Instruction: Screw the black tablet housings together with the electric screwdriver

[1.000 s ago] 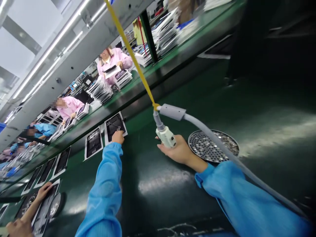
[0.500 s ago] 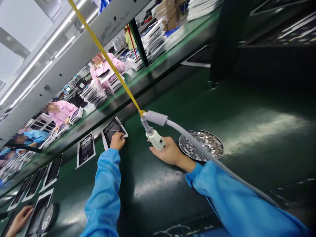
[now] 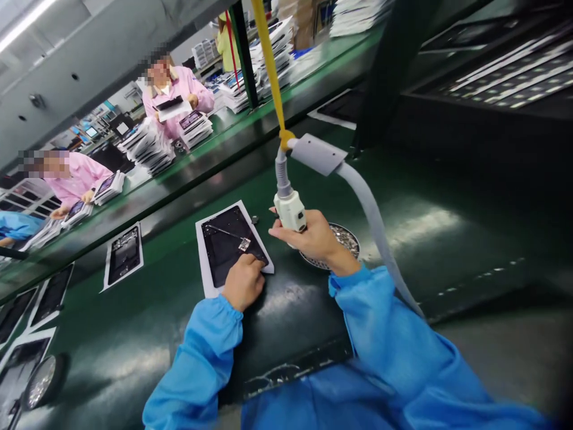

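Note:
My left hand (image 3: 245, 282) rests on the near edge of a black tablet housing (image 3: 224, 248), its fingers curled over that edge. The housing lies on a white sheet, with a thin strip and a small light patch visible on it. To the right, my right hand (image 3: 311, 237) is wrapped around a pale electric screwdriver (image 3: 292, 210). The tool hangs from a yellow strap (image 3: 271, 65), and a thick grey cable (image 3: 373, 209) runs from its top; its lower end is hidden by the hand. Partly behind that hand sits a round dish (image 3: 344, 236) of small shiny pieces.
Another housing (image 3: 124, 255) on a white sheet lies left, with several more beyond. A round dish (image 3: 42, 382) stands at lower left. A metal ledge (image 3: 156, 191) runs behind the green work surface. Co-workers in pink (image 3: 179, 89) handle stacked panels across it. A dark post (image 3: 380, 77) rises at right.
My left hand has drawn the housing rightward and nearer to me. My right hand still holds the screwdriver, now more upright beside the housing. The view has shifted.

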{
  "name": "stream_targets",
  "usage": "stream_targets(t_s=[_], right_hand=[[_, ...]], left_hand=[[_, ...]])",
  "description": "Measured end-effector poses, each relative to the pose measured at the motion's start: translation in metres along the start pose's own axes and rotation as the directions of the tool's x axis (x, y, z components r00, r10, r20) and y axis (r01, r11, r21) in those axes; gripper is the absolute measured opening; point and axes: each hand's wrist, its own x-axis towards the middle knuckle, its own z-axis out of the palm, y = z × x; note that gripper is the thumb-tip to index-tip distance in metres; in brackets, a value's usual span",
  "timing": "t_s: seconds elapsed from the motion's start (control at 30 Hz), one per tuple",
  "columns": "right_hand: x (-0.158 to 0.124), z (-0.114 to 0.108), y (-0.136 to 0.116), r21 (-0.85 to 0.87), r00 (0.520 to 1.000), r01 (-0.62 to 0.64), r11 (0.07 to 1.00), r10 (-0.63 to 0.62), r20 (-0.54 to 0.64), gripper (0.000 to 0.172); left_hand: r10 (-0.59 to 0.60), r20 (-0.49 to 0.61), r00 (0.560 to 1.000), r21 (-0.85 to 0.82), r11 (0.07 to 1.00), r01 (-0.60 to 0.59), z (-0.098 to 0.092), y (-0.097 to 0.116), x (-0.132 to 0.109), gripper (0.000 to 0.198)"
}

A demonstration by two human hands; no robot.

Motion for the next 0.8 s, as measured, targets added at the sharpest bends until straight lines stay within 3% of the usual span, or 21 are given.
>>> stream_targets(t_s=[0.1,0.27,0.43,0.6,0.8], right_hand=[[0.004,-0.011,-0.005,0.059,0.999,-0.043,0.997,0.042,0.018,0.025],[0.007,-0.024,-0.018,0.119,0.993,-0.121,0.986,0.121,0.011,0.042],[0.004,-0.033,-0.014,0.017,0.987,-0.119,0.993,0.12,-0.109,0.036],[0.0,-0.033,-0.006,0.143,0.972,-0.15,0.978,0.172,-0.159,0.026],[0.003,-0.023,-0.002,0.16,0.964,-0.097,0.982,0.133,-0.229,0.019]], left_hand=[[0.0,0.065,0.998,0.023,1.0,-0.002,0.008,0.023,-0.007,0.032],[0.02,0.11,0.994,-0.018,1.0,-0.018,0.012,0.044,-0.011,0.025],[0.02,0.08,0.997,-0.136,0.991,-0.009,0.008,0.032,-0.018,0.024],[0.034,0.092,0.995,-0.183,0.983,-0.017,0.008,0.013,-0.029,0.022],[0.043,0.11,0.993,-0.168,0.985,-0.024,-0.003,0.011,-0.037,0.027]])
